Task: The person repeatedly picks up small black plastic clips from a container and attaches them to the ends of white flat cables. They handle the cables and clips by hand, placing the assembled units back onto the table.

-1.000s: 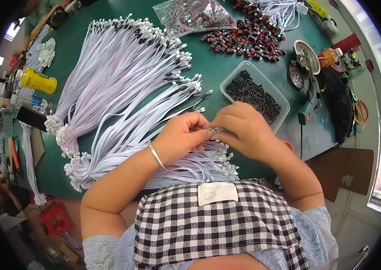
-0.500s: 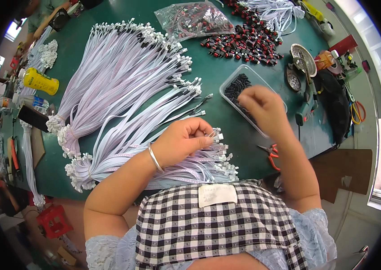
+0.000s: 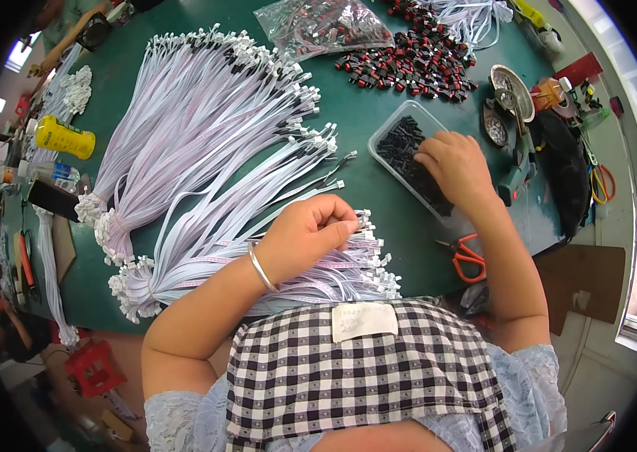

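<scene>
I read no words: the white patch (image 3: 364, 322) on my apron (image 3: 356, 377) and the yellow bottle (image 3: 67, 137) at left bear blurred marks.

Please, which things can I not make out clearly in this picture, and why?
All in the head view:
Left hand: whether its fingers hold something; being curled, they hide this.
Right hand: whether it grips any short black tubes; the hand itself hides this.
Flat white cables, top: far part, cut off by the edge.
White label: writing, too faint and small.
</scene>
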Tool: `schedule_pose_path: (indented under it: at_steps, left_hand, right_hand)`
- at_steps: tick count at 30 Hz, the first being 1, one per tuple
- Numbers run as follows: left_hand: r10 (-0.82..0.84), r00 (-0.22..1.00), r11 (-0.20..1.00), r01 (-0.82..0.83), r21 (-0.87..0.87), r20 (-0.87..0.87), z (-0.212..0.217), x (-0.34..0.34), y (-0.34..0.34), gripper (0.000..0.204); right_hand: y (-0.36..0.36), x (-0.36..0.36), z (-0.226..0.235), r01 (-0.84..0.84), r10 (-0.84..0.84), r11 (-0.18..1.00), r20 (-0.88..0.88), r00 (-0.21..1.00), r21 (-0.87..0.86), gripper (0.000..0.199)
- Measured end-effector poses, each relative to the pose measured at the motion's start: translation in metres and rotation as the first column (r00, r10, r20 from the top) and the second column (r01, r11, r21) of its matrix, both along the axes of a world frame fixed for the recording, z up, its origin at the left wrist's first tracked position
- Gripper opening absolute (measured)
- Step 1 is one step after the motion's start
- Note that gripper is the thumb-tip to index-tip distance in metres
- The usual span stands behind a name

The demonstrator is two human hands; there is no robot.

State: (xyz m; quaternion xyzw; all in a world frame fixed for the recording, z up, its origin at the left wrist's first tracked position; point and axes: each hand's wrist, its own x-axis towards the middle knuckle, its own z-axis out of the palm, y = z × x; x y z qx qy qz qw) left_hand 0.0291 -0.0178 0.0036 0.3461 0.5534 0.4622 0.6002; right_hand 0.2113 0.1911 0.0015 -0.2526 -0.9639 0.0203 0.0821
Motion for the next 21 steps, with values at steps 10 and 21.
schedule_pose_path:
  at_steps: [10, 21]
  left_hand:
    - [-0.043, 0.992, 0.999, 0.042, -0.015, -0.119, 0.009, -0.001, -0.001, 0.009]
    - [-0.036, 0.999, 0.999, 0.037, 0.033, -0.012, -0.005, -0.001, -0.004, 0.006]
  right_hand:
    - [-0.007, -0.005, 0.000, -0.023, 0.020, 0.997, -0.050, 0.999, -0.074, 0.012]
    - [-0.007, -0.007, 0.001, 0.016, -0.041, 0.979, -0.120, 0.992, -0.203, 0.012]
